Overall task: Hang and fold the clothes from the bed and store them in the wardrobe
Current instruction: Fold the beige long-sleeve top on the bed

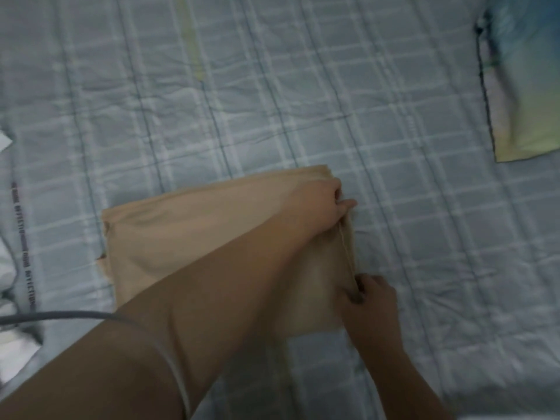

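Note:
A beige garment (pixel 188 234) lies folded flat in the middle of the bed (pixel 272 101), which has a pale blue checked cover. My left hand (pixel 321 207) reaches across it and pinches the garment's right edge at the far corner. My right hand (pixel 369 304) pinches the same edge nearer to me, at the lower right corner. My left forearm hides much of the garment's lower half.
A folded blue-to-yellow tie-dye garment (pixel 524 86) lies at the bed's upper right. White cloth (pixel 9 268) shows at the left edge, and a grey cable (pixel 60 315) crosses the lower left. A strip of printed lettering (pixel 25 247) runs down the cover at the left.

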